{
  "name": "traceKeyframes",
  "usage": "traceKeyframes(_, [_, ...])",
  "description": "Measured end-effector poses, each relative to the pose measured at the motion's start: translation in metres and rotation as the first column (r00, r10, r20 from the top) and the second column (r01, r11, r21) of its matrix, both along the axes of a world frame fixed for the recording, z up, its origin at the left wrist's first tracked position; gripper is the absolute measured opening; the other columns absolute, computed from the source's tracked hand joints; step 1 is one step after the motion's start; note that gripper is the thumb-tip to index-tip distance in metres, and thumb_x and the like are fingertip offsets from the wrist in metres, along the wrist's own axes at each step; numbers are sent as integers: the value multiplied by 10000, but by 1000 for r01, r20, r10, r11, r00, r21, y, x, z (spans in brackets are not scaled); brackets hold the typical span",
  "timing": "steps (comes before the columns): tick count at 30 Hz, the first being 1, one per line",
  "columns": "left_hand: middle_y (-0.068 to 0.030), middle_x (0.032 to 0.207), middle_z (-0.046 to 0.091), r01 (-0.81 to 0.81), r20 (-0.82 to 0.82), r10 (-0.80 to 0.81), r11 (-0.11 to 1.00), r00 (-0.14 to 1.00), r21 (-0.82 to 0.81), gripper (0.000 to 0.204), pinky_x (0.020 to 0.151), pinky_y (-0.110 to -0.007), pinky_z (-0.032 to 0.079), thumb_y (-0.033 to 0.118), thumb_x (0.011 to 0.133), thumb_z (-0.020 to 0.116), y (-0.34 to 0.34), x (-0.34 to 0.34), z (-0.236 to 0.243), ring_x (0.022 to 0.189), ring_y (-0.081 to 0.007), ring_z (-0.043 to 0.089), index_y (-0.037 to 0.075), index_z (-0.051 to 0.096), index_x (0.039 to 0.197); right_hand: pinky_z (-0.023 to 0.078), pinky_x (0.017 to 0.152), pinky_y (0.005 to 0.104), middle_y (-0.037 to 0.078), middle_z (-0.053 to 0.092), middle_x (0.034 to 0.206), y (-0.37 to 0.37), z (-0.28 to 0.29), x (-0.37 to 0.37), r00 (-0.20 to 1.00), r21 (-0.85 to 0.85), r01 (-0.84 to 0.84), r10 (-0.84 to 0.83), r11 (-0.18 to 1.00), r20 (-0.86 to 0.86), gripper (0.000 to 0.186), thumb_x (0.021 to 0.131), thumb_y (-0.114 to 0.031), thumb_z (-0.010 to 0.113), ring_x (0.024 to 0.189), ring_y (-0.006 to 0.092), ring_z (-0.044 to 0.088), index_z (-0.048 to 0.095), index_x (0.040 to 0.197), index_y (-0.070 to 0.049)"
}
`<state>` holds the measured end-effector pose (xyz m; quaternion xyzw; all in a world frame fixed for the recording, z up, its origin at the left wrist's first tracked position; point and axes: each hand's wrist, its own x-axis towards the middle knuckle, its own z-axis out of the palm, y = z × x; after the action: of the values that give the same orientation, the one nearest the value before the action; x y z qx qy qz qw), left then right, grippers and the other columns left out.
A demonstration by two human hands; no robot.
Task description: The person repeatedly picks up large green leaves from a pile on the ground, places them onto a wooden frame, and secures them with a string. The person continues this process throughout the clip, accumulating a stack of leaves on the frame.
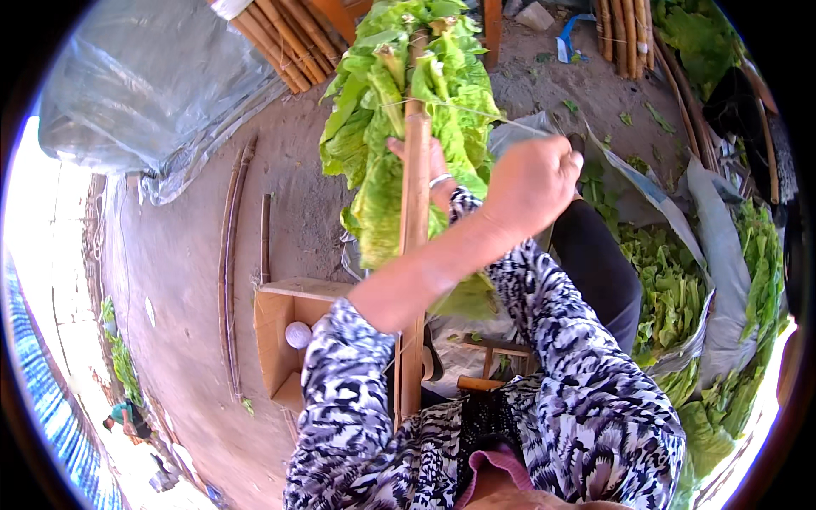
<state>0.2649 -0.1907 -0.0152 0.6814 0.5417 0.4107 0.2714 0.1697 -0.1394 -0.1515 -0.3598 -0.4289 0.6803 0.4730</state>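
Observation:
A wooden pole (415,183) runs up from my lap, its far part hung with large green leaves (365,187) that look like tobacco; their cut stems meet at the pole. My arms cross. My left hand (537,183) is in a fist to the right of the pole, its forearm passing over it. From the fist a thin string (501,117) stretches taut to the pole among the stems. My right hand (435,163), with a bracelet at the wrist, wraps behind the pole against the leaves; its fingers are partly hidden.
A cardboard box (276,340) holding a pale ball of string (297,335) stands left of my knees. More poles (285,38) lie at the far left, near plastic sheeting (170,85). Piled leaves (667,297) lie on sheeting at right. A person (127,421) is far off at lower left.

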Motion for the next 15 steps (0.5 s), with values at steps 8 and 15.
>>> traceKeyframes(8, [-99,837,589,-26,-323,93,978,942,207,213,673,-312,445,138,859,507,-44,14,-87,759,-222,559,-11,564,1000,503,666,339,105,606,884,26,-51,117,791,362,60,-266,930,551,281,758,-156,634,789,234,608,591,1018,-59])
traceKeyframes(15, [42,536,313,-302,367,444,873,817,-383,301,382,-199,203,230,908,456,-74,30,-56,440,-40,287,-15,566,1044,498,725,373,79,600,873,-120,-11,321,638,657,40,-526,753,563,278,701,-134,668,841,261,594,627,975,-107])
